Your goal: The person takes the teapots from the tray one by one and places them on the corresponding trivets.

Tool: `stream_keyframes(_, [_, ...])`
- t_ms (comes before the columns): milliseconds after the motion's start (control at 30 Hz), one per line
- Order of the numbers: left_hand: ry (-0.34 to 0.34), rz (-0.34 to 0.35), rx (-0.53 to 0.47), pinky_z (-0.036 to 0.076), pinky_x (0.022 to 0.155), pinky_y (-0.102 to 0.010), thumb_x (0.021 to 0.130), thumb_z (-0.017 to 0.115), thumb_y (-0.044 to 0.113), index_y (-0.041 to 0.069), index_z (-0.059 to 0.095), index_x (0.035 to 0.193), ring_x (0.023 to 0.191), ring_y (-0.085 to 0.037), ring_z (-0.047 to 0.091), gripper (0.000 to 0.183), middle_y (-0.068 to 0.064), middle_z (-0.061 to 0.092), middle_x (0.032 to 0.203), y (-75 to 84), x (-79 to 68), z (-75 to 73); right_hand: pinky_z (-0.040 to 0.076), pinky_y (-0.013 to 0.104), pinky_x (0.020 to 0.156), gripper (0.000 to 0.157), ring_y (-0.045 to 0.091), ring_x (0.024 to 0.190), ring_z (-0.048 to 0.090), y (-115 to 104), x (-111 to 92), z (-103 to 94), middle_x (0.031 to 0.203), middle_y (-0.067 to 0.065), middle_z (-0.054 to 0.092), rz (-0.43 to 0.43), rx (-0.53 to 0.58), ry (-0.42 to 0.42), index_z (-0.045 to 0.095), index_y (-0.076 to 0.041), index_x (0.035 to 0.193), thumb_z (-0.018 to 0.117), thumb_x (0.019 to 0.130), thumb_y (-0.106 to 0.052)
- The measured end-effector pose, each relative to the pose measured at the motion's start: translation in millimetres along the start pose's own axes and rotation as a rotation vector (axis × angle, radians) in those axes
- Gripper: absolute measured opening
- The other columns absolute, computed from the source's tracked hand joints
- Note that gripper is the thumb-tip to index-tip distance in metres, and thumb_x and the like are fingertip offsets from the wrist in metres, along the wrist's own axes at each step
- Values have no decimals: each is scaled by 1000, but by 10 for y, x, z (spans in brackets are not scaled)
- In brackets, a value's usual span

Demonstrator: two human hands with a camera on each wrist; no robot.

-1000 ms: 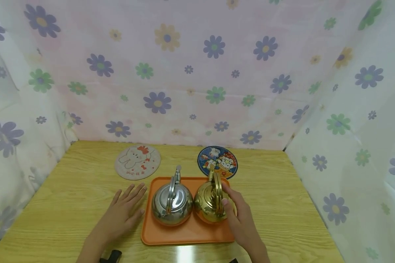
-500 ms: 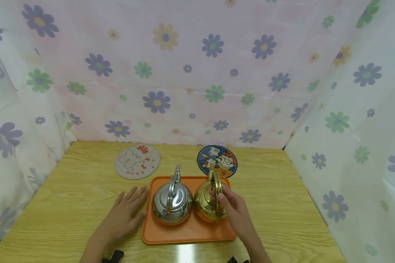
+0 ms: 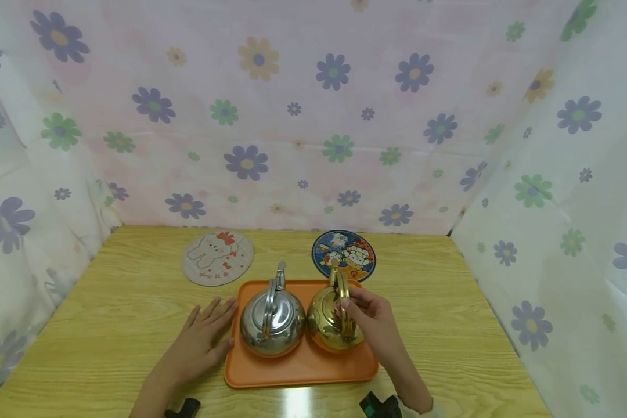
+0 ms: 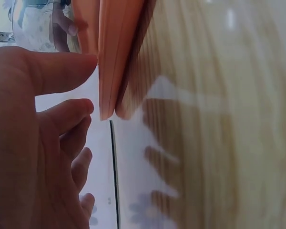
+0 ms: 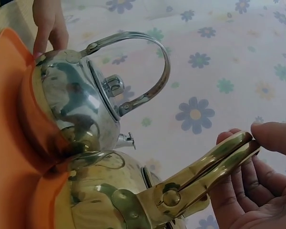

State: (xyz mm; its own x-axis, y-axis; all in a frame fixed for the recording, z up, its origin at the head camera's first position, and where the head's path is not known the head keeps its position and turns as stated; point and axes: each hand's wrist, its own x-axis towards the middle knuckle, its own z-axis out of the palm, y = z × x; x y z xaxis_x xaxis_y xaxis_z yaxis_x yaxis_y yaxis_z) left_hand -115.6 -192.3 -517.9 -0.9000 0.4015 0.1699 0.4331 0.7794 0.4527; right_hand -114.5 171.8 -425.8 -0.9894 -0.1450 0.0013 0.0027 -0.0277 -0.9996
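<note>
Wooden table enclosed by flowered curtains. Orange tray near the front edge, carrying a silver kettle and, touching it on the right, a gold kettle. Right hand curled round the gold kettle's upright handle. Left hand flat on the table, fingers straight, thumb against the tray's left rim. Two round mats lie behind the tray.
</note>
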Motion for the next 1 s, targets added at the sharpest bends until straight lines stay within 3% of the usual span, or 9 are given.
stream_keyframes(300, [1, 10, 3, 18, 116, -70, 95, 68, 29, 7, 51, 150, 149, -42, 33, 62, -7, 45, 159, -33, 15, 21, 58, 22, 83, 35, 11, 94, 69, -51, 36, -11, 113, 25, 70, 37, -54, 11, 61, 12, 131, 63, 100, -5])
stream_keyframes(633, [12, 18, -33, 17, 118, -69, 97, 66, 28, 8, 49, 152, 150, -42, 31, 60, -7, 42, 160, -74, 35, 81, 59, 23, 80, 34, 16, 89, 71, -89, 50, 16, 101, 17, 72, 29, -80, 21, 64, 12, 126, 67, 98, -7])
stream_keyframes(800, [27, 12, -132, 16, 116, -72, 98, 66, 24, 5, 49, 151, 149, -47, 29, 59, -11, 43, 160, -77, 17, 144, 59, 24, 79, 31, 14, 85, 70, -76, 40, 21, 97, 18, 72, -4, -97, -3, 64, 14, 122, 64, 100, -7])
stream_keyframes(1000, [48, -2, -211, 14, 115, -73, 98, 66, 22, 7, 49, 152, 149, -49, 26, 59, -13, 42, 159, -113, -9, 236, 59, 24, 74, 23, 19, 83, 71, -44, 18, 67, 95, 22, 72, -35, -106, 60, 68, 13, 115, 64, 98, -3])
